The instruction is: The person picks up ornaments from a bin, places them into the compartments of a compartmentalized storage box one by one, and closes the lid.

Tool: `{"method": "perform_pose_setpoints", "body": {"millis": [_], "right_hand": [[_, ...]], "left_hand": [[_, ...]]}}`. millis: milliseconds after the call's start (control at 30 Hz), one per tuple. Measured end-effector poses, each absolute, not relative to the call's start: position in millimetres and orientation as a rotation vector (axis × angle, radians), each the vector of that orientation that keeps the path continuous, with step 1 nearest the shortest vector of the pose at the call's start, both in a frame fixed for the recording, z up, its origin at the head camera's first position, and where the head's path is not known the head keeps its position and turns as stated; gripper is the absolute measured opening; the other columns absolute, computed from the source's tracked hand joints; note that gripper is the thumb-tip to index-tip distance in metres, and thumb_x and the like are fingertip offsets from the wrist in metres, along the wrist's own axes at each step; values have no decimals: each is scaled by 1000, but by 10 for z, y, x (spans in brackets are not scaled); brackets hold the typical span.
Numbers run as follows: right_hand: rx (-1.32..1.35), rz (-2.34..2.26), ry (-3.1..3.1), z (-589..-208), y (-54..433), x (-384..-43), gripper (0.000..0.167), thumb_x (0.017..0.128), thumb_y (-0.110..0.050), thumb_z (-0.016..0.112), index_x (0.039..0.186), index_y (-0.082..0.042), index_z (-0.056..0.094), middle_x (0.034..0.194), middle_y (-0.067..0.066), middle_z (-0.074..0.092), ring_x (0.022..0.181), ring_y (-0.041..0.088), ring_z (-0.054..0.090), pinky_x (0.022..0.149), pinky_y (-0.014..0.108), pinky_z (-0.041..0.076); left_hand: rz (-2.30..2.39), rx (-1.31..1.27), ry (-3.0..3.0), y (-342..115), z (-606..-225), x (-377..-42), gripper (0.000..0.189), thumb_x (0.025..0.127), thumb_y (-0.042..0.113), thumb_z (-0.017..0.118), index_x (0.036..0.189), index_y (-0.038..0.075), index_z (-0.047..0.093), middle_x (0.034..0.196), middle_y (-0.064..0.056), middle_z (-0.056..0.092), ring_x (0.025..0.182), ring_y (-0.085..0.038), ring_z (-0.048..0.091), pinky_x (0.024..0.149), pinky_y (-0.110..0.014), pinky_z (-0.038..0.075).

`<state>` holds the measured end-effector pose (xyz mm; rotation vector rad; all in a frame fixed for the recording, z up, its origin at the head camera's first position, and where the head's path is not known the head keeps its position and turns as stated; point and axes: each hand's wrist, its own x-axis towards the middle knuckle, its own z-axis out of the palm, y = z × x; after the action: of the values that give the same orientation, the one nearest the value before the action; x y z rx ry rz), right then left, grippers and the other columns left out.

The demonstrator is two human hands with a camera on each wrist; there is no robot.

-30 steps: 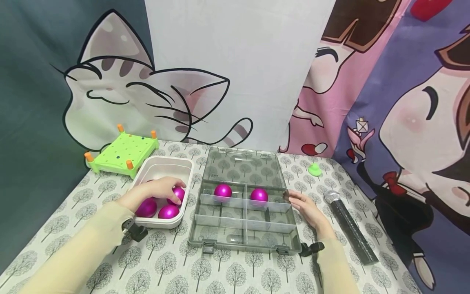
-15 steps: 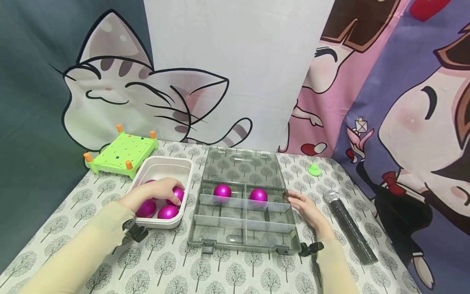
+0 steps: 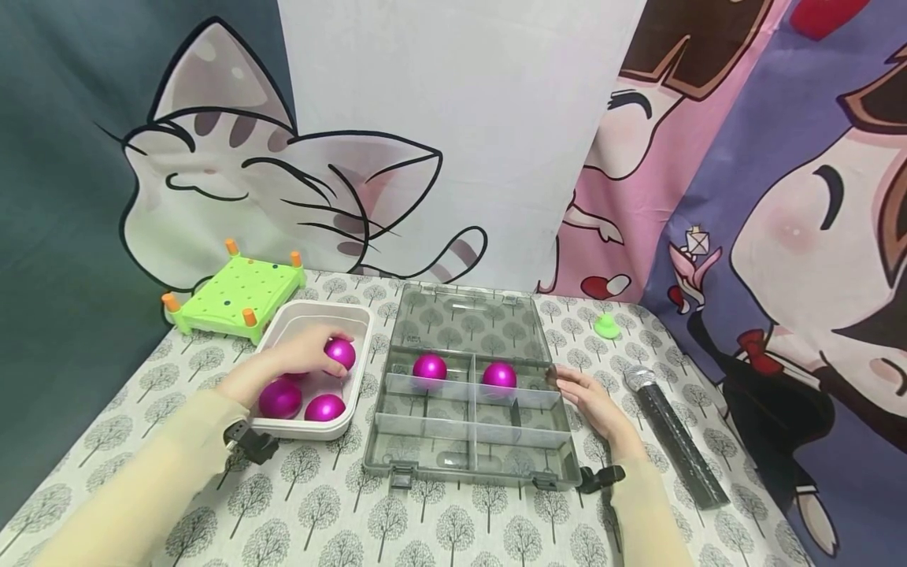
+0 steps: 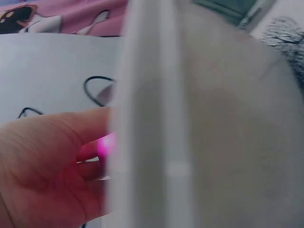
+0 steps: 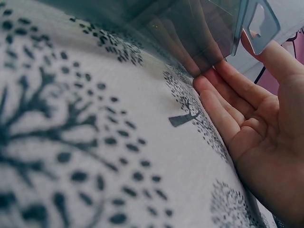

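Note:
In the head view my left hand [image 3: 301,352] pinches a shiny magenta ball [image 3: 341,357] between thumb and fingers, inside the white plastic bin [image 3: 364,315]. Below that hand lie more magenta balls [image 3: 325,408], one of them partly covered by it. The bin's blurred wall [image 4: 232,118] hides the fingertips in the left wrist view. A grey see-through divided box [image 3: 489,479] lies with its lid laid back; two magenta balls [image 3: 430,369] sit in its back row, one per column. My right hand [image 3: 595,405] touches the box's right side with fingers nearly straight [image 5: 221,97].
Behind the bin stands a lime green toy table [image 3: 237,295] with orange legs pointing up. A small green rubber duck [image 3: 607,326] is at the back right. A black microphone [image 3: 676,441] with a silver head lies right of my right arm. Printed curtains hang behind the table.
My left hand has lifted the pinched magenta ball up and slightly back within the bin, above the other balls. The right hand and the divided box have stayed in place.

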<state>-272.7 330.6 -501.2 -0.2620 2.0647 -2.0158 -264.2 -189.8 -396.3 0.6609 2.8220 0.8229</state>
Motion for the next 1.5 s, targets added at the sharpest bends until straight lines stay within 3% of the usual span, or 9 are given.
{"method": "perform_pose_setpoints", "body": {"millis": [233,400,533,733,967,1200,1300,1500], "right_hand": [[-299,-2045,2010,-5033,3310,-2740,43,98,-2,50,137,14,42,115,-14,68,105,2,65,93,14,50],[-295,-2005,2048,-5023,3313,-2739,49,99,-3,48,140,20,31,113,-17,66,105,-1,64,94,13,49],[-288,-1991,2062,-5009,3313,-2734,51,100,-3,47,140,21,29,112,-18,66,104,-1,64,94,12,48],[-291,-2015,2046,-5034,3313,-2739,44,99,-2,48,138,17,38,114,-15,67,105,0,65,94,14,49],[-327,-2047,2014,-5030,3328,-2727,35,99,-1,47,134,6,49,114,-15,68,105,0,65,94,14,49],[-331,-2052,2013,-4987,3345,-2733,33,99,-3,49,131,1,53,114,-15,69,105,0,65,94,13,49],[-318,-2047,2028,-4984,3347,-2732,35,99,-2,49,133,3,52,113,-15,69,105,0,65,94,13,49],[-291,-1998,2059,-4996,3318,-2724,50,99,-3,49,140,20,31,111,-17,68,105,-1,64,94,13,48]], "left_hand": [[970,546,2960,-1947,-3728,-2606,65,78,18,80,132,-4,54,129,-30,58,113,-45,59,97,-57,48],[1037,487,3002,-1924,-3611,-2555,67,80,17,79,139,1,50,138,-28,52,117,-45,57,97,-57,49],[1107,523,3020,-1826,-3571,-2487,67,79,17,81,138,3,52,137,-26,54,114,-43,60,93,-54,52],[1080,559,3140,-1674,-3552,-2401,65,77,26,83,134,8,57,133,-19,60,109,-39,65,89,-51,55],[1398,712,2945,-1472,-3568,-2354,63,77,10,81,133,0,55,137,-20,56,115,-37,60,97,-49,53],[1471,837,2914,-1134,-3526,-2323,63,75,10,83,132,2,57,134,-18,59,113,-33,62,94,-45,55],[1495,883,2884,-950,-3520,-2318,63,75,12,83,131,3,57,134,-17,59,112,-32,62,93,-43,56],[1477,957,2830,-562,-3521,-2271,61,74,13,83,129,2,59,135,-17,58,112,-34,63,94,-42,56]]}}
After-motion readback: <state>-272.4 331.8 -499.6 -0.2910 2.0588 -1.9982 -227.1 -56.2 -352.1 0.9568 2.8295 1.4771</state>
